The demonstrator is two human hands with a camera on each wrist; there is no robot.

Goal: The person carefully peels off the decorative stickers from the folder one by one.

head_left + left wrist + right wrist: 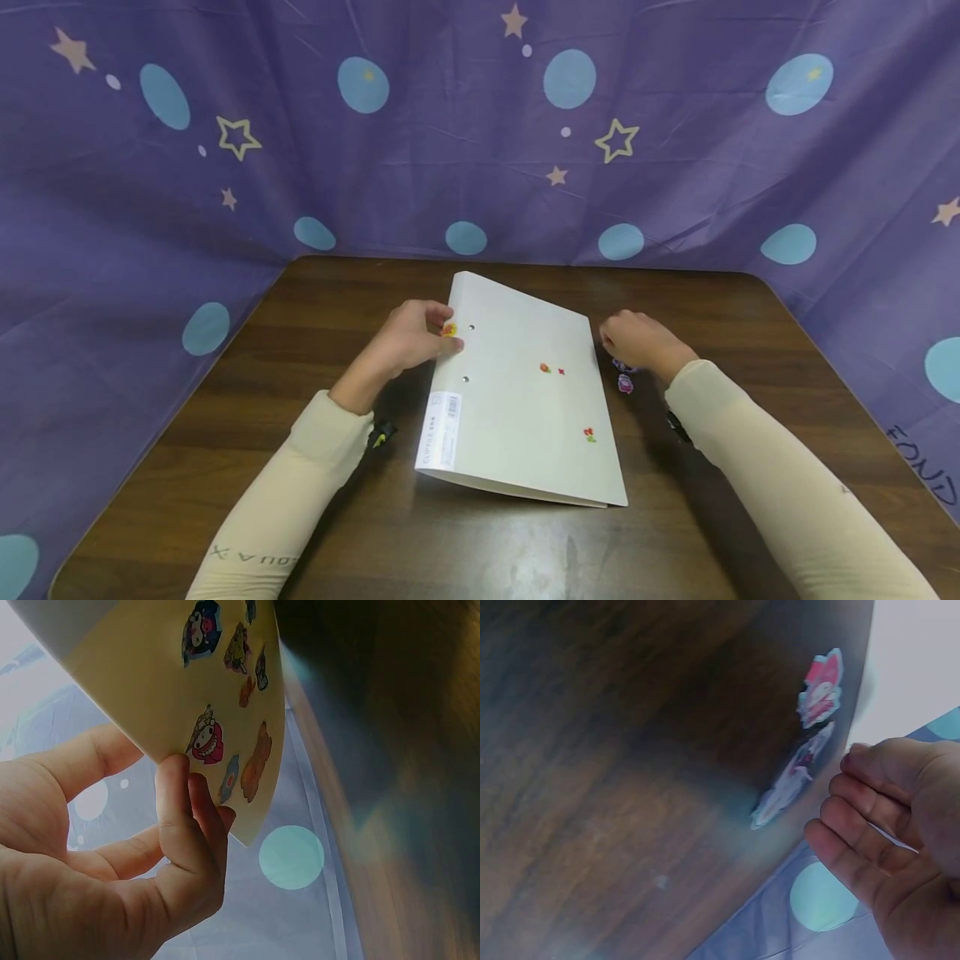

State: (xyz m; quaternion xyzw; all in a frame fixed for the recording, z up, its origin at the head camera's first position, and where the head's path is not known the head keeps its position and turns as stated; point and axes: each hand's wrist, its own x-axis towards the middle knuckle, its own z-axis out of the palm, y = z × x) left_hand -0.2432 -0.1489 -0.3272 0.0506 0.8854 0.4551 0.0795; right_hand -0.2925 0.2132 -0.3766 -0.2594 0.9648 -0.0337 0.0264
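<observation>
In the head view, two hands work at one brown table [322, 500] before one purple curtain [420, 150], with one white folder [517, 417] tilted between them near the table's middle. The left hand [408, 337] is clamped on the folder's left edge, thumb on the cover. That cover carries two metal rivets [472, 327], one printed label [438, 431] and four small stickers [589, 434], one of them just beside the left thumb. The right hand [641, 340] is near the folder's right edge, fingers bent, beside two character stickers [625, 383] on the table. In the left wrist view, the fingers grip the folder's edge, and eight stickers [256, 761] show on the face turned this way, one cut by the frame. In the right wrist view, the thumb and forefinger tips come together and the other three fingers curl; whether they pinch something small, I cannot tell. The two character stickers lie near the fingertips.
</observation>
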